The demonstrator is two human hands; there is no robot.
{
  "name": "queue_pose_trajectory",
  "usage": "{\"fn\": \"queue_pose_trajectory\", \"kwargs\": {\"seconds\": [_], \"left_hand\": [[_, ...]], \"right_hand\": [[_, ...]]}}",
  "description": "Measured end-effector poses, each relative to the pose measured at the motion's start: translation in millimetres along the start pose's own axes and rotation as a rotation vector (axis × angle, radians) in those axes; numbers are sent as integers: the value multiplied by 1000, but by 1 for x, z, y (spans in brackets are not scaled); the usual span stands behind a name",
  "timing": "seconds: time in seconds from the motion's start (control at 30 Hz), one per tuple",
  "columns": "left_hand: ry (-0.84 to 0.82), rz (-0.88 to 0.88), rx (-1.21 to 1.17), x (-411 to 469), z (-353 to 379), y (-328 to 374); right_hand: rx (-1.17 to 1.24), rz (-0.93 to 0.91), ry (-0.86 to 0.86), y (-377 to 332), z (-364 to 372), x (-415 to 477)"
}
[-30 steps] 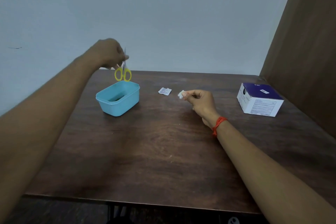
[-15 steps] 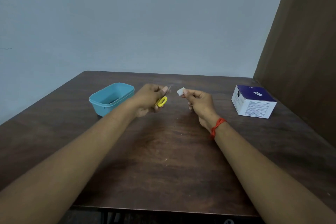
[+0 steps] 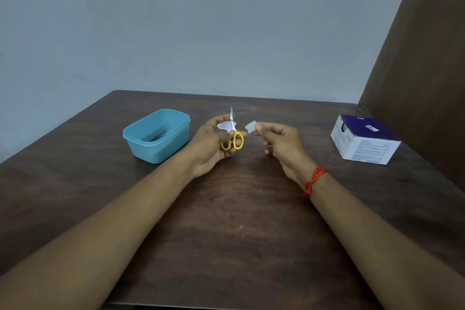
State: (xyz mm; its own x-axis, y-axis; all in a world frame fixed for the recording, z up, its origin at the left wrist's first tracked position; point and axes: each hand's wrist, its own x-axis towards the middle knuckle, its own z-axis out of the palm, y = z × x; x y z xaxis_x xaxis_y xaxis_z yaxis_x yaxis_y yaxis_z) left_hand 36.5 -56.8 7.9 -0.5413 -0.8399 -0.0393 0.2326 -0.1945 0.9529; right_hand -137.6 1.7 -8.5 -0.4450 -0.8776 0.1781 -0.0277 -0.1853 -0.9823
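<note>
Left hand (image 3: 211, 148) grips small scissors (image 3: 232, 137) by the yellow handles, blades pointing up and away. A white packet (image 3: 223, 125) sits just behind the blades; held or lying on the table, cannot tell. Right hand (image 3: 281, 143) pinches a small white scrap (image 3: 250, 126) at the fingertips, just beside the scissors, not touching. Red thread (image 3: 314, 180) on right wrist. On the dark wooden table (image 3: 226, 234): blue tub (image 3: 157, 136) to the left, white-and-purple box (image 3: 364, 139) to the right.

I'm holding yellow-handled scissors (image 3: 231, 119) and a white packet (image 3: 250, 126); a teal tub (image 3: 157, 136) is sitting at nine o'clock, a purple-and-white box (image 3: 364, 139) at three.
</note>
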Motion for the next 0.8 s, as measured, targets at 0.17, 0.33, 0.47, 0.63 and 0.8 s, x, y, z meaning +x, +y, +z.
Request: {"fn": "queue_pose_trajectory", "kwargs": {"seconds": [0.17,0.33,0.47,0.63,0.8], "left_hand": [[129,-31,-38,8,-1,-2],[124,55,105,5,-4,-8],[111,106,272,1,-3,-10],[151,234,442,-1,-1,-11],[185,517,746,-4,-2,-7]], "right_hand": [[58,32,-39,0,7,-4],[73,46,-54,-1,9,-9],[58,56,-56,-3,10,-11],[87,77,-78,-5,10,-11],[63,95,-99,-4,11,-8]]}}
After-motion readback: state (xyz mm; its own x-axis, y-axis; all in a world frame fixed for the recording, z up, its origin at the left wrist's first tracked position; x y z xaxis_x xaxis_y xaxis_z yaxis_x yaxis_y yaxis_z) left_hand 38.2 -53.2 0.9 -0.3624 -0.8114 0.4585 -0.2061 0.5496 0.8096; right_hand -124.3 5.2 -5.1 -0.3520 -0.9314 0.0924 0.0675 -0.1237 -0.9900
